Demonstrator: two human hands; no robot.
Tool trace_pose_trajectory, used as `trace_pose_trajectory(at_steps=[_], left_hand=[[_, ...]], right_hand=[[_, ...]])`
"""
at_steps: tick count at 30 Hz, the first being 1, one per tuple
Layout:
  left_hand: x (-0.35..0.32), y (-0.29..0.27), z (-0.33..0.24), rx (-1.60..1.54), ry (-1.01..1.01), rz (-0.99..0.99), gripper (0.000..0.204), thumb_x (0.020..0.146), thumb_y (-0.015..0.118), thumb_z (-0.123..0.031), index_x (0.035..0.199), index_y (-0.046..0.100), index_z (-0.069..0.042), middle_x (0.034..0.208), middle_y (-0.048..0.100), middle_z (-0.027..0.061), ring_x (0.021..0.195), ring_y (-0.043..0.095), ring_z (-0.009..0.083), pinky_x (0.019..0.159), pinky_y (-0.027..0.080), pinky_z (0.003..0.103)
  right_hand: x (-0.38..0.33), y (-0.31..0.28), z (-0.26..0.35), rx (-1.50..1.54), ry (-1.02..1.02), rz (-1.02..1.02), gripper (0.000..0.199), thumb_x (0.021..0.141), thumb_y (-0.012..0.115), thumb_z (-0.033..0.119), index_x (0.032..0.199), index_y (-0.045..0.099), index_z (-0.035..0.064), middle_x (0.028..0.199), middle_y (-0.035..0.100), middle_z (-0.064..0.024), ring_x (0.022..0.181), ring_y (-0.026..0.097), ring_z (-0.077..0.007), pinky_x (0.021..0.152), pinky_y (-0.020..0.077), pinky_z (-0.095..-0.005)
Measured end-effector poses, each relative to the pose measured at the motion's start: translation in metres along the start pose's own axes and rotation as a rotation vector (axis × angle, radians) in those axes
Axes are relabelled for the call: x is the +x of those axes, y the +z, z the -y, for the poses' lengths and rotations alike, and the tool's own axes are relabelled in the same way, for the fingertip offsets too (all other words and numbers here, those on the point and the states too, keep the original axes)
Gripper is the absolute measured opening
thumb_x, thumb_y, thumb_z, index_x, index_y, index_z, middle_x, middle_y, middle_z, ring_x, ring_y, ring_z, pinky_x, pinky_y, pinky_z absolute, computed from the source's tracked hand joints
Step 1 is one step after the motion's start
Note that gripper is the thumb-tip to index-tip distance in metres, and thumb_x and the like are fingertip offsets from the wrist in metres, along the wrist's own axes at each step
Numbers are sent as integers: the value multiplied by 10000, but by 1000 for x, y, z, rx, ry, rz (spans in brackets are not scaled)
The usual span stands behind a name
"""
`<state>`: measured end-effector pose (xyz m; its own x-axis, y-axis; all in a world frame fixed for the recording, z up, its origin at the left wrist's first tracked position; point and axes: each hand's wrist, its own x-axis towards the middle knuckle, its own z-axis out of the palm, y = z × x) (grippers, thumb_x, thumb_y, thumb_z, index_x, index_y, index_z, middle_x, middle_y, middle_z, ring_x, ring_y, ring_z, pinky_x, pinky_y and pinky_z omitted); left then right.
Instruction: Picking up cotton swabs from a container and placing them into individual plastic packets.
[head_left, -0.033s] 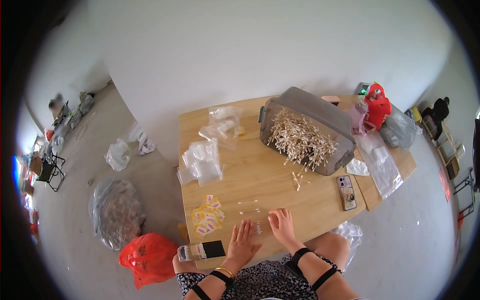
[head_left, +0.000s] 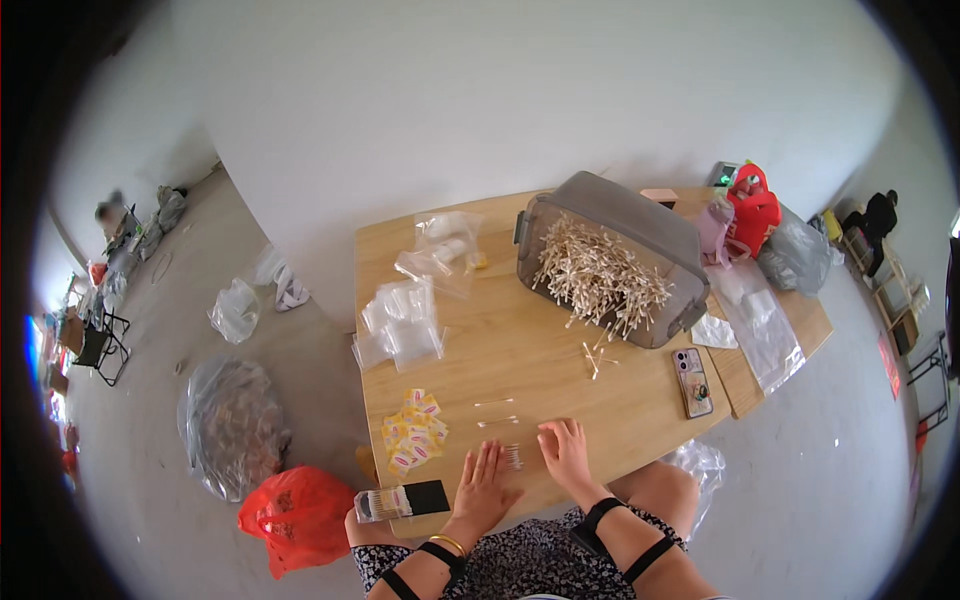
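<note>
My left hand (head_left: 485, 487) lies flat on the wooden table (head_left: 500, 350) near its front edge, fingers spread and holding nothing. My right hand (head_left: 566, 450) rests palm down just to its right, fingertips on the wood. Between the two hands lies a small bundle of cotton swabs (head_left: 512, 457), touching or almost touching both. Two single swabs (head_left: 496, 412) lie a little farther out. A grey plastic bin (head_left: 640, 225) lies tipped on its side at the back, with a heap of swabs (head_left: 598, 275) spilling from it.
Small yellow packets (head_left: 413, 437) lie left of my hands, clear zip bags (head_left: 403, 320) behind them. A phone (head_left: 692, 382) lies at the right, and a flat black-ended pack (head_left: 400, 500) at the front left corner. On the floor sit a red bag (head_left: 295, 515) and a clear sack (head_left: 232, 425).
</note>
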<state>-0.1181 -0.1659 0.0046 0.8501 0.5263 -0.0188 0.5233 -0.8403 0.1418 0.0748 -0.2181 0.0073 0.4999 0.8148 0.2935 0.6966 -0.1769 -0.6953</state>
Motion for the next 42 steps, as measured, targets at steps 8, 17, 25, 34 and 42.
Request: trace_pose_trajectory(at_steps=[8,17,25,34,42], left_hand=[[2,-11,-4,20,13,35,895,905,499,-585,1500,242,32,1574,214,214,1486,140,340,1180,53,573],[6,-9,-8,66,-34,-8,891,933,366,-652,1526,206,-6,1604,177,153,1502,100,272,1188,16,561],[0,-19,3,-192,-77,-18,921,945,274,-665,1524,137,39,1609,110,194,1504,36,309,1189,-14,550],[-5,2,19,-60,-218,-13,932,943,300,-652,1507,157,75,1605,95,217,1504,1,318,1184,-48,555],[-6,3,22,-89,-195,-26,926,948,305,-642,1503,160,84,1600,99,232,1504,-2,322,1180,-42,563]], right_hand=[[-30,-10,17,-13,11,0,373,862,638,160,1215,549,75,1230,531,-149,1121,498,-364,962,401,-456],[-54,-15,18,-105,-92,127,588,855,637,223,1380,445,39,1422,426,-167,1329,381,-358,1124,281,-476],[-52,-14,26,-326,-172,387,812,877,609,408,1515,258,49,1559,276,-152,1467,210,-293,1202,134,-470],[-43,22,34,-419,-200,405,891,888,547,524,1504,218,-30,1572,222,-209,1482,169,-315,1209,110,-472],[-43,33,34,-427,-280,365,878,877,561,483,1494,215,-37,1554,227,-257,1465,188,-384,1195,143,-512]])
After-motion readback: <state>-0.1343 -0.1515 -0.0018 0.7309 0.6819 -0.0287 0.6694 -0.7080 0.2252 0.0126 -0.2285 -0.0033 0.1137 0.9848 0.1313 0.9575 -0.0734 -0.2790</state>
